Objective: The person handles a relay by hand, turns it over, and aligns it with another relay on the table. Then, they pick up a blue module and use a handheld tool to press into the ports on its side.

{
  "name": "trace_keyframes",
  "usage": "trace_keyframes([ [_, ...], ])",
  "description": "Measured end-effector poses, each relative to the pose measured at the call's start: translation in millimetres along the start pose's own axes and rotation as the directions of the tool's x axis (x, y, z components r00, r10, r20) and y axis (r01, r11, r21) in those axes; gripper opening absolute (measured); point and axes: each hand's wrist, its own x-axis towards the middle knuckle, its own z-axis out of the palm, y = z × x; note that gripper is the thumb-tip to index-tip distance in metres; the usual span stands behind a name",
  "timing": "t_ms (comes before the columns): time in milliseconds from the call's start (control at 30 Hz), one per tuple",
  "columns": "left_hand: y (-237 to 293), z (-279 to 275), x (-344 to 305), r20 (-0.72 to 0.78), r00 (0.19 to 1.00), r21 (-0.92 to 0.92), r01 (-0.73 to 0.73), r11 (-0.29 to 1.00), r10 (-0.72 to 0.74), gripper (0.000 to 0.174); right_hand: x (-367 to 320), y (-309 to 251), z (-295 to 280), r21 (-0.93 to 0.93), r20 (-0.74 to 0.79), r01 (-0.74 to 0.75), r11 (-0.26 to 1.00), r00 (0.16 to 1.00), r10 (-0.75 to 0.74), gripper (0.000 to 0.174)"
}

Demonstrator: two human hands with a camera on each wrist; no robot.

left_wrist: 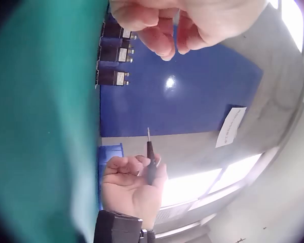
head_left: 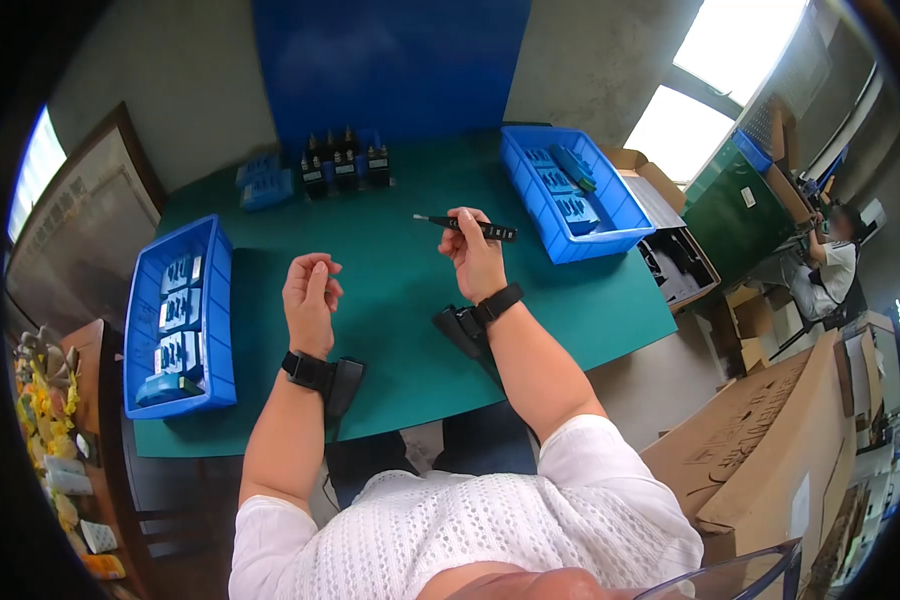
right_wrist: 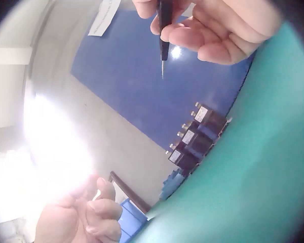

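While your forearms reach over it, the broad green tabletop (head_left: pixel 400 350) spreads before you, and a large flat blue panel (head_left: pixel 390 70) rises behind its far edge. Along the left side sits a long ribbed blue plastic crate (head_left: pixel 218 320); toward the far right stands a second blue plastic crate (head_left: pixel 600 245). Both carry light-blue packs with dark markings.

At the back, near the panel, you have a cluster of black box-shaped parts (head_left: pixel 344 170) with metal terminals on top and white labels. Nearer the middle are your hands, well apart and raised above the tabletop. Your left hand (head_left: pixel 310 300) has its fingers loosely curled — nothing shows in its grasp. Your right hand (head_left: pixel 480 262) pinches between thumb and fingers. Just left of the black parts lie flat light-blue packets (head_left: pixel 265 188).

Smallest is the slim black pen-shaped tool (head_left: pixel 497 232) in that right-hand pinch, held over the tabletop near the second crate — its thin metal tip (head_left: pixel 421 217) points left, toward the left hand's side.
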Motion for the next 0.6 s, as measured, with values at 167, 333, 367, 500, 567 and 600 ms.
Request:
trace_keyframes([
  [167,1,0,-1,0.05,0.998,0.062,-0.03,0.998,0.027,0.01,-11,-11,21,-0.033,0.018,0.153,0.988,0.988,-0.152,0.025],
  [333,3,0,-3,0.064,0.998,0.074,-0.016,0.997,0.011,0.011,-26,-68,49,-0.106,0.233,0.467,0.878,0.87,-0.435,0.022],
  [367,3,0,-3,0.074,0.997,0.087,-0.02,0.996,0.014,0.011,-26,-86,50,-0.139,0.3,0.534,0.834,0.825,-0.479,0.022],
  [500,4,0,-3,0.089,0.996,0.113,-0.03,0.993,0.02,0.011,-21,-144,22,-0.553,0.47,0.691,0.466,0.72,-0.51,0.022],
  [567,6,1,-3,0.092,0.996,0.117,-0.032,0.993,0.021,0.011,-18,-156,-16,-0.796,0.472,0.583,0.161,0.766,-0.437,0.027],
  [600,7,1,-4,0.096,0.995,0.116,-0.032,0.993,0.021,0.011,-16,-158,-37,-0.866,0.461,0.5,-0.01,0.79,-0.404,0.03],
])
